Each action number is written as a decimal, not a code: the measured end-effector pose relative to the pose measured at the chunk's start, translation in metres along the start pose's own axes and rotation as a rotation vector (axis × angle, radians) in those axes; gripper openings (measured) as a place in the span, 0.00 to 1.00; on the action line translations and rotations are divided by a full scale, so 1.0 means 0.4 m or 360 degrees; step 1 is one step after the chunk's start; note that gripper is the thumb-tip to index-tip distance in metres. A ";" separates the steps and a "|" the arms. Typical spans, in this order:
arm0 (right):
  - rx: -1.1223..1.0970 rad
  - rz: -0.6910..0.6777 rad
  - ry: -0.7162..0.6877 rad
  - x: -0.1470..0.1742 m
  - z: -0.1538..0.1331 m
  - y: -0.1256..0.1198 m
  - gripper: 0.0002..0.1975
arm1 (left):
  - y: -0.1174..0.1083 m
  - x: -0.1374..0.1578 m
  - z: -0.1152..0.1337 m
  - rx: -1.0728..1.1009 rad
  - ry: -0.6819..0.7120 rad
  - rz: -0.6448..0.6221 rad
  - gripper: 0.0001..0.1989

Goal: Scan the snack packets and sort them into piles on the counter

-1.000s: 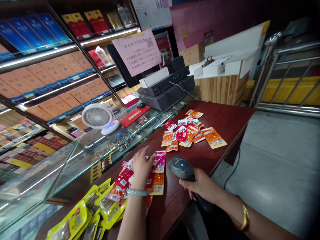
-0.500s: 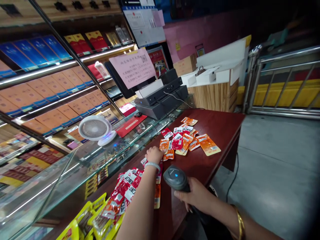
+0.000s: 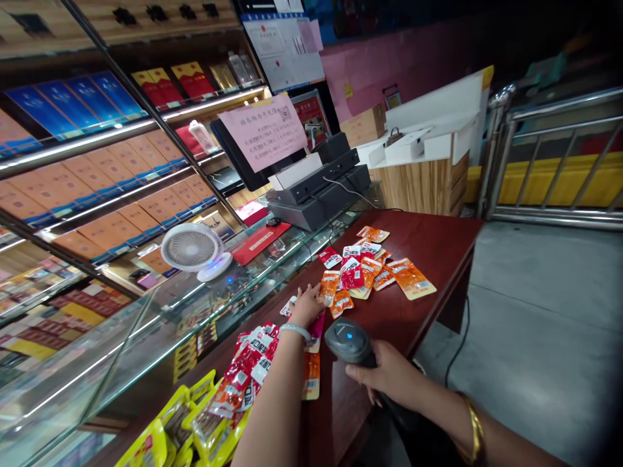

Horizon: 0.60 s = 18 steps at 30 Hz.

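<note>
In my right hand (image 3: 392,376) is a dark grey barcode scanner (image 3: 347,340) with a small blue light on its head. The fingers wrap round its handle, and the head points toward the back left. My left hand (image 3: 307,306), with a pale bracelet at the wrist, lies low over the table with its fingers spread. Its fingertips are beside an orange snack packet (image 3: 329,285) at the near edge of a loose pile of red, white and orange packets (image 3: 351,274). Under and beside the left forearm are more red packets (image 3: 257,353) and an orange packet (image 3: 311,376).
Yellow packets (image 3: 189,421) lie at the near left of the dark red table (image 3: 438,240). A glass counter (image 3: 160,311) runs along the left, with a white fan (image 3: 191,248) on it. Behind stand a cash register (image 3: 316,194) and shelves of boxes. A metal railing (image 3: 559,168) is at right.
My left hand's fingers have spread from a more curled pose beside the pile. The right hand still holds the scanner. The whole view has shifted slightly.
</note>
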State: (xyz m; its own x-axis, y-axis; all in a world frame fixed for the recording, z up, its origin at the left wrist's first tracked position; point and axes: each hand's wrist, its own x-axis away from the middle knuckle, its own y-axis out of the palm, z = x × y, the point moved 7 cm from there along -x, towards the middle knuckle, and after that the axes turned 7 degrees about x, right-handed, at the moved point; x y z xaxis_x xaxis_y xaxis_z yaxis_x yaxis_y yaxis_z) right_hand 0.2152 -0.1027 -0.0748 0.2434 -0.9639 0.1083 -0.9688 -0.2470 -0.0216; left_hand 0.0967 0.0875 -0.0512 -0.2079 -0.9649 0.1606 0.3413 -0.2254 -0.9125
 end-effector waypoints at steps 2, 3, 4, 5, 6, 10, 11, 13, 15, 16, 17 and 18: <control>0.0041 0.0024 0.0004 0.000 -0.002 -0.002 0.12 | -0.007 0.009 0.013 0.0119 0.0029 0.0027 0.29; 0.0064 0.0032 0.0005 0.000 -0.002 -0.003 0.11 | -0.011 0.013 0.019 0.0152 0.0026 0.0059 0.27; 0.0074 0.0028 0.0009 0.000 -0.001 -0.002 0.11 | -0.016 0.016 0.025 0.0150 0.0016 0.0111 0.26; 0.0079 0.0027 0.0009 -0.001 0.001 -0.002 0.11 | -0.022 0.018 0.030 0.0109 -0.0005 0.0181 0.26; 0.0080 0.0029 0.0007 -0.003 0.004 -0.002 0.11 | -0.028 0.018 0.036 0.0037 -0.0026 0.0254 0.27; 0.0074 0.0053 -0.0019 -0.008 0.017 -0.004 0.11 | -0.030 0.001 0.055 -0.0214 -0.0118 0.0344 0.33; 0.0076 0.0059 -0.0025 -0.008 0.017 -0.004 0.11 | -0.027 -0.007 0.056 -0.0230 -0.0150 0.0305 0.34; 0.0078 0.0071 -0.0031 -0.008 0.016 -0.005 0.10 | -0.022 -0.021 0.059 -0.0228 -0.0195 0.0205 0.35; 0.0068 0.0079 -0.0021 -0.007 0.013 -0.006 0.10 | -0.022 -0.030 0.059 -0.0181 -0.0214 0.0132 0.33; 0.0062 0.0078 -0.0014 -0.006 0.011 -0.005 0.10 | -0.025 -0.032 0.056 -0.0136 -0.0218 0.0128 0.31; 0.0058 0.0071 -0.0008 -0.006 0.010 -0.004 0.10 | -0.031 -0.030 0.052 -0.0081 -0.0219 0.0154 0.29; 0.0052 0.0067 -0.0003 -0.005 0.009 -0.004 0.11 | -0.038 -0.026 0.044 -0.0020 -0.0222 0.0205 0.25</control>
State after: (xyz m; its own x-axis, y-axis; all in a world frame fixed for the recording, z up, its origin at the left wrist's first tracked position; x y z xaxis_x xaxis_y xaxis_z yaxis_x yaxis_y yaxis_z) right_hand 0.2163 -0.1008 -0.0787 0.2029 -0.9736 0.1047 -0.9760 -0.2097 -0.0587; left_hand 0.1096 0.0987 -0.0323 -0.0336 -0.9952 0.0919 0.3454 -0.0978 -0.9333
